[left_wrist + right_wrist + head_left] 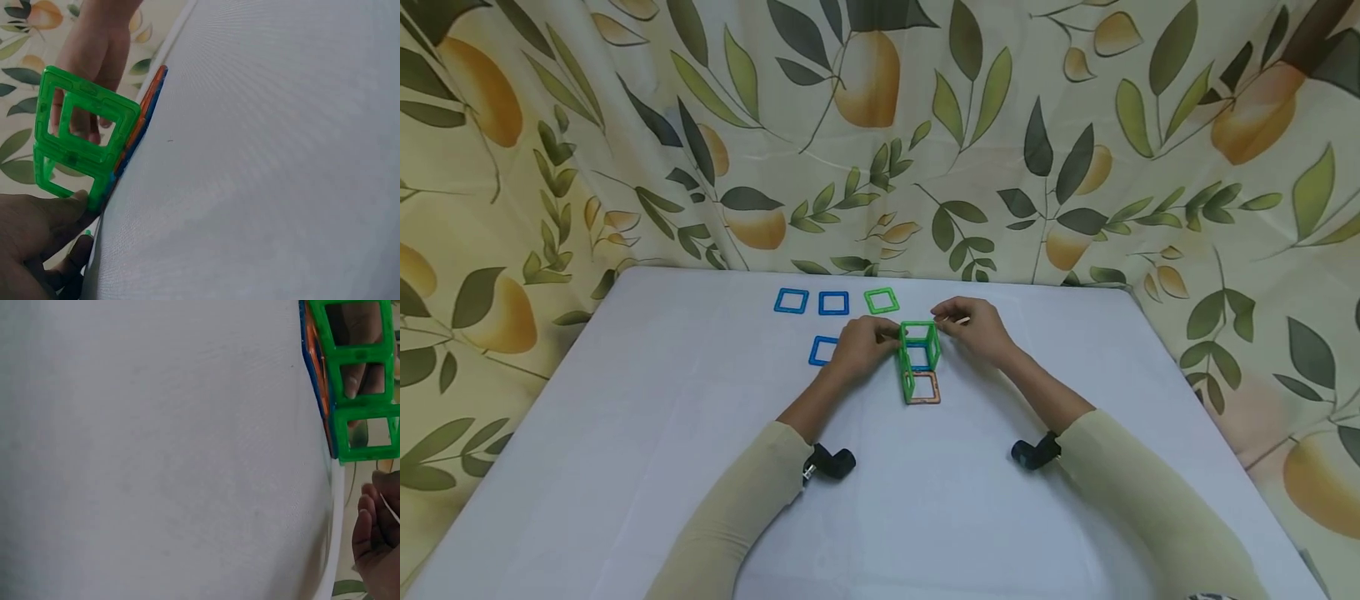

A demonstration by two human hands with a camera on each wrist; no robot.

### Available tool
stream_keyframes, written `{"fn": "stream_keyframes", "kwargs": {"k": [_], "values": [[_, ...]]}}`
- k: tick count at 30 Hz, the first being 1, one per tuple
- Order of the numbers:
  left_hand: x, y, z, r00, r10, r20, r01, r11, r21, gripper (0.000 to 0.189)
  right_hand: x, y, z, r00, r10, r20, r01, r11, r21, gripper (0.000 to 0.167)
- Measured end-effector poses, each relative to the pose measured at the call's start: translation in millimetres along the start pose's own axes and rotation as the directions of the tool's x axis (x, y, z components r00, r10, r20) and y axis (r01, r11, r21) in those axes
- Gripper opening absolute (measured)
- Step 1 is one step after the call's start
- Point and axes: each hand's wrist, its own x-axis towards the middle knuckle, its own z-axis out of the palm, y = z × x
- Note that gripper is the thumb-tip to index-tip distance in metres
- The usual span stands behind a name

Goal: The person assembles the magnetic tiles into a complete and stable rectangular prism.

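A small structure of green square-frame magnetic tiles (72, 153) stands on the white table, its panels upright. At its base lie a blue frame tile (917, 368) and an orange frame tile (923, 402). My left hand (865, 346) pinches the edge of a green panel on the left side, the thumb showing on the frame in the left wrist view. On the other side, my right hand (977, 329) is raised beside the structure's far right corner, its fingers loosely bent. In the right wrist view these fingers are just apart from the green frame, with nothing seen between them.
Two blue frame tiles (833, 312) and one green frame tile (883, 310) lie flat in a row toward the table's back edge. Another blue tile (812, 352) is partly covered by the left hand. A fruit-patterned curtain (880, 167) hangs behind the table.
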Motion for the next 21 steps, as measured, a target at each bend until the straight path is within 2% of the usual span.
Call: {"fn": "stream_keyframes", "kwargs": {"k": [7, 14, 21], "values": [[1.0, 0.1, 0.2, 1.0, -0.01, 0.009, 0.01, 1.0, 0.012, 0.027, 21.7, 2, -3, 0.998, -0.053, 0.042, 0.052, 0.998, 0.032, 0.027], [1.3, -0.7, -0.3, 1.0, -0.007, 0.022, 0.007, 1.0, -0.002, 0.026, 43.9, 3, -2, 0.993, -0.054, 0.107, 0.048, 0.997, 0.059, 0.037], [1.6, 0.6, -0.2, 1.0, -0.008, 0.012, 0.008, 1.0, 0.005, 0.03, 58.2, 1, 3, 0.988, -0.058, 0.146, 0.047, 0.996, 0.081, 0.038]]}}
